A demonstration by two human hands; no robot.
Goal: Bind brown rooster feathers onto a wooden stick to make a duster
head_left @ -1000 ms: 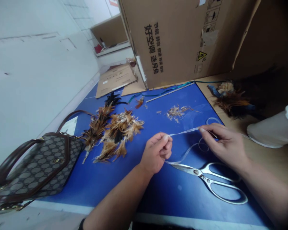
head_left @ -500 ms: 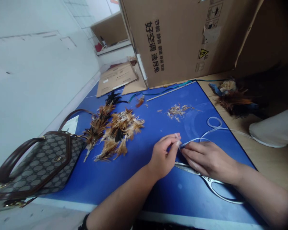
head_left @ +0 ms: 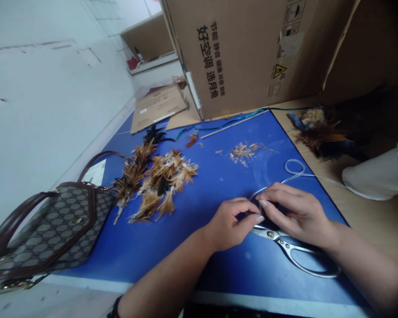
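Note:
My left hand (head_left: 234, 224) is closed in a pinch, thumb and forefinger meeting the fingertips of the other hand. My right hand (head_left: 296, 214) is also pinched shut. A thin white cord (head_left: 258, 191) loops over the blue board and runs in between both hands; its end is hidden by the fingers. Metal scissors (head_left: 271, 234) lie under and just in front of my hands, their blade tips partly covered. The cord trails right toward a white cone-shaped spool (head_left: 373, 176).
Brown feather bunches (head_left: 167, 181) lie left of my hands, beside a patterned handbag (head_left: 63, 221). Feather scraps (head_left: 243, 152) and a thin stick (head_left: 234, 124) are farther back. A large cardboard box (head_left: 248, 57) stands behind; more feathers (head_left: 321, 134) lie at right.
My hands have shifted slightly right and the fingertips have regripped closer together. The right hand has turned, with its thumb now showing. More of the scissors' pivot is visible.

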